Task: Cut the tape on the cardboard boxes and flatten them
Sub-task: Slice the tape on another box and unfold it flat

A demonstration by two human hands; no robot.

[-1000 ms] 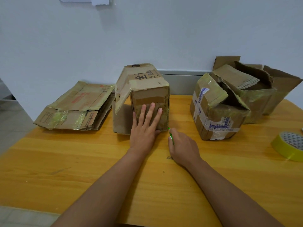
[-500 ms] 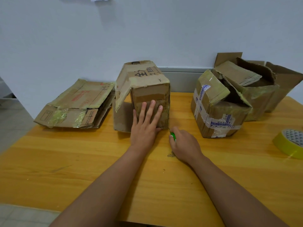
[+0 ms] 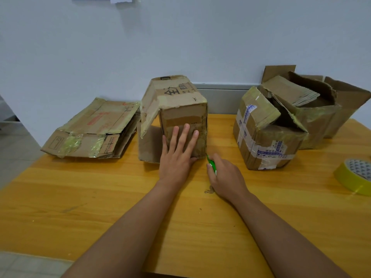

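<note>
- The middle cardboard box [image 3: 180, 119] is standing mid-desk, looking light, worn and easily crushed; bracing its near face suits it.
- The left hand [image 3: 177, 155] is pressing there, fingers straight.
- The right hand [image 3: 226, 177] is gripping a green cutter [image 3: 211, 164] at the box's lower right corner.

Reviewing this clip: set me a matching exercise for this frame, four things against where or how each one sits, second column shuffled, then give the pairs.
Things:
1. flattened cardboard
2. middle box
3. green cutter
4. yellow tape roll

States:
A. gripped in the right hand
B. at the table's right edge
C. lying collapsed at far left
D. pressed by the flat left hand

Pairs: 1-C, 2-D, 3-A, 4-B
</note>
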